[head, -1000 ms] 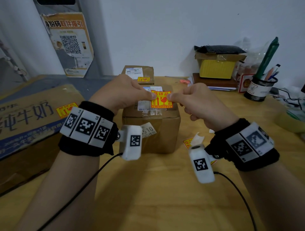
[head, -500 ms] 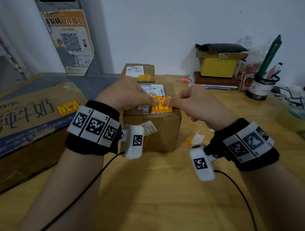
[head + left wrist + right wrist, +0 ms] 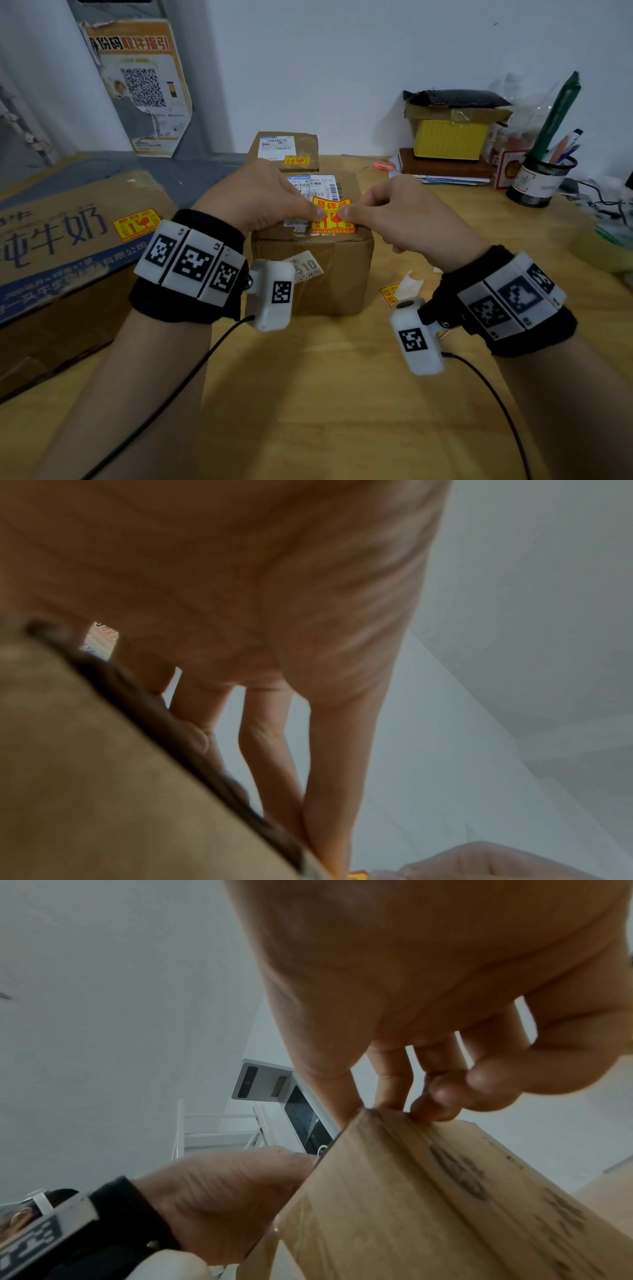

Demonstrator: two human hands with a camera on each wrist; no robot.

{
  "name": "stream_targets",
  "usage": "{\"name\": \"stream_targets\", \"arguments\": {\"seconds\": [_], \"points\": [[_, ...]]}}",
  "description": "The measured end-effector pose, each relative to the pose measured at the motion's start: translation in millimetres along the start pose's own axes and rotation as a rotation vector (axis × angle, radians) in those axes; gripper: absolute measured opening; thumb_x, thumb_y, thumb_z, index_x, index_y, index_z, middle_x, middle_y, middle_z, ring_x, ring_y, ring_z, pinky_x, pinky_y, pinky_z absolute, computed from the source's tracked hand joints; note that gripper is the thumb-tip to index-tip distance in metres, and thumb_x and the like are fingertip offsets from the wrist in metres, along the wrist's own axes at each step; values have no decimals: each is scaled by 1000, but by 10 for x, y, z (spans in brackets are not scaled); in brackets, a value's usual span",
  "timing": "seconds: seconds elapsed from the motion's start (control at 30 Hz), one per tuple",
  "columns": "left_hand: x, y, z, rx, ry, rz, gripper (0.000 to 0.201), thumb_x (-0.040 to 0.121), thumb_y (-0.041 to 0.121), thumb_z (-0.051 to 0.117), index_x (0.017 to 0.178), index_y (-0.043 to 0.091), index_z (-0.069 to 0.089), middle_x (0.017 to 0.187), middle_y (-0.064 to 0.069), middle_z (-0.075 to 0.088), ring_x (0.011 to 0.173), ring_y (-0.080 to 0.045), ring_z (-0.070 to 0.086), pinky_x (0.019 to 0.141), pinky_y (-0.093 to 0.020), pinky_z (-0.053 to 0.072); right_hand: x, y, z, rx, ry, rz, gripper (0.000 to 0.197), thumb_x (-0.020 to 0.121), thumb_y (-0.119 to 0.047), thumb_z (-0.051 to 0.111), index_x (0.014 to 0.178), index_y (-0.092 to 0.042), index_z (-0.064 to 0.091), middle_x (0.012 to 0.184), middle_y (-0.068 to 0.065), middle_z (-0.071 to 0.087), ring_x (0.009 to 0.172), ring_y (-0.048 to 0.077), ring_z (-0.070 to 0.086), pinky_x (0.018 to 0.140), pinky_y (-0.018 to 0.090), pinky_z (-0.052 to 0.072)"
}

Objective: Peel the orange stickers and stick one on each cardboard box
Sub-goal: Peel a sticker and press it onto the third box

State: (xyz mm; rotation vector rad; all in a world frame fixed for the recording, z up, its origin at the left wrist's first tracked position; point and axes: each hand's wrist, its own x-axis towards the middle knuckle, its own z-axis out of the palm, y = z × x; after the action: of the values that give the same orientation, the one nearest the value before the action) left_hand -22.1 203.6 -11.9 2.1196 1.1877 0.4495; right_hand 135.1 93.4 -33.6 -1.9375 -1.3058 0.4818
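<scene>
An orange sticker lies on top of the middle cardboard box, its lower edge down and its upper edge still bowed up. My left hand pinches the sticker's left side between thumb and forefinger, and my right hand pinches the right side. The thumbs almost meet over the print. In the left wrist view a sliver of the sticker shows at my fingertips above the box. The right wrist view shows my fingertips on the box's top edge. The back box and the big carton each carry a sticker.
Peeled backing and a spare orange sticker lie on the wooden table right of the box. A yellow box on books and a pen holder stand at the back right. A tape roll sits at the right edge.
Both hands have brought the sticker down from in front of the box onto its top. The thumbs have moved closer together over it.
</scene>
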Motion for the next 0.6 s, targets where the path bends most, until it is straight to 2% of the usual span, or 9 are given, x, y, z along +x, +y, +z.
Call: {"name": "stream_targets", "arguments": {"seconds": [0.1, 0.2, 0.3, 0.4, 0.47, 0.6], "points": [[-2, -11, 2, 14, -1, 9, 30, 72, 43, 87, 92, 22, 83, 91, 4, 74, 87, -10, 66, 71, -27, 52, 11, 15, 6, -36, 10, -16, 28, 90, -41, 75, 74, -19, 71, 56, -5, 54, 39, 2, 46, 43, 20, 36], [-6, -12, 6, 44, -12, 41, 18, 71, 41, 88, 81, 27, 82, 90, 7, 72, 92, -11, 64, 77, -30, 50, 10, 20, 3, -47, 9, -27, 27, 86, -41, 78, 72, -20, 70, 57, -7, 55, 35, -6, 46, 41, 15, 35], [-22, -7, -1, 60, -27, 49, 15, 70, 41, 88, 76, 30, 80, 89, 8, 71, 92, -11, 62, 79, -30, 49, 0, 1, 7, -73, 25, -18, 29, 82, -46, 81, 76, -19, 72, 60, -7, 57, 39, -5, 48, 46, 20, 33], [-9, -18, -2, 64, -23, 50, 19, 69, 41, 88, 81, 29, 82, 89, 9, 72, 92, -10, 62, 79, -30, 49, -3, -4, 11, -103, 49, -20, 31, 80, -48, 82, 75, -19, 72, 64, -5, 60, 54, 4, 51, 53, 27, 35], [-10, -23, -4, 65, -21, 49, 21, 68, 42, 89, 84, 28, 83, 90, 9, 73, 92, -10, 63, 77, -29, 49, -7, -6, 15, -112, 55, -15, 32, 79, -49, 82, 75, -19, 72, 65, -6, 62, 60, 6, 51, 56, 29, 38], [-23, -17, -12, 67, -25, 44, 22, 68, 42, 89, 84, 28, 83, 90, 8, 72, 92, -11, 62, 72, -28, 46, -14, -9, 17, -150, 86, -13, 34, 77, -52, 82, 75, -20, 73, 64, -7, 61, 60, 7, 51, 59, 31, 38]]}}
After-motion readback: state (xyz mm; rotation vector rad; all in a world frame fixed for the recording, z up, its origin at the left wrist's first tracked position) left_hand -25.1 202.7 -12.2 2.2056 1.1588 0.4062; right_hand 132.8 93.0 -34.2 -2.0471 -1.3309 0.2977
